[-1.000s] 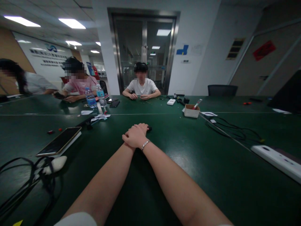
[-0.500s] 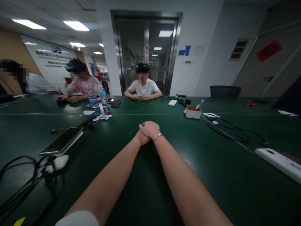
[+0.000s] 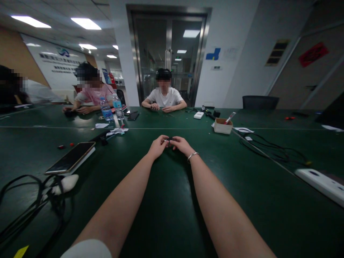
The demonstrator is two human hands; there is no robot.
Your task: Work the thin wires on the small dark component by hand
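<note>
Both my arms reach forward over the green table [image 3: 172,200]. Between my fingertips is a small dark object [image 3: 169,139], too small to name. My left hand [image 3: 158,146] pinches its left side, thumb and fingers bent together. From the other side my right hand [image 3: 182,145] grips it in the same way, with a silver bracelet [image 3: 192,156] at the wrist. My fingers hide part of the object.
To the left lie a phone [image 3: 71,157], black cables [image 3: 34,204] and a white mouse-like item [image 3: 67,183]. Water bottles [image 3: 106,110] stand farther back. A small box [image 3: 223,127] and a white power strip [image 3: 319,184] are right. People sit across the table.
My hands were clasped, the right over the left. They have parted sideways, and a small dark object now shows between the fingertips.
</note>
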